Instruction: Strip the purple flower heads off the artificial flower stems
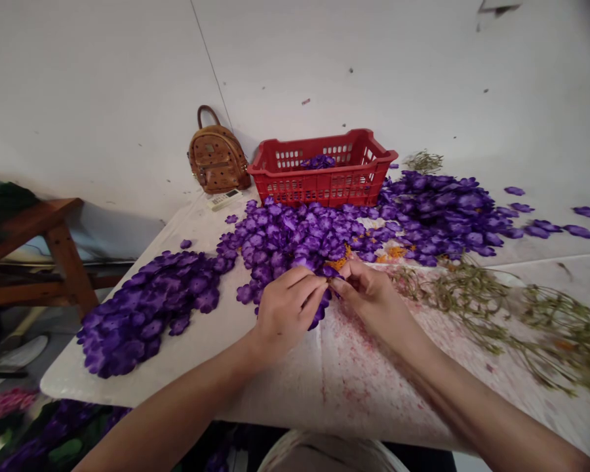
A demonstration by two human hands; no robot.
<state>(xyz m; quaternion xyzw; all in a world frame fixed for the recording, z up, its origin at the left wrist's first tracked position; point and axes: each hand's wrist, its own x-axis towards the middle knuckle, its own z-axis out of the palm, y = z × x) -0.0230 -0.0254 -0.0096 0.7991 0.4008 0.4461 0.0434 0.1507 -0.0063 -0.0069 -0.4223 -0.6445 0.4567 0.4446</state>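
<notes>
My left hand [289, 309] is closed, its fingertips pinched together at a small purple artificial flower. Meeting it from the right, my right hand [373, 298] pinches too, at the same flower; the exact spot between the fingertips is partly hidden. Just beyond both hands spreads a heap of loose purple fabric flowers [280, 239]. Small orange-yellow flower centres [396, 252] lie among them. A second flower pile [152, 308] reaches along the left side of the table, and a third, taller pile [437, 213] stands at the back right.
A red plastic basket [319, 187] with some purple flowers in it stands against the wall. Left of it are a brown backpack [219, 160] and a white remote control [225, 200]. Green plastic stems [476, 298] cover the right side. A wooden bench [69, 262] is at the left.
</notes>
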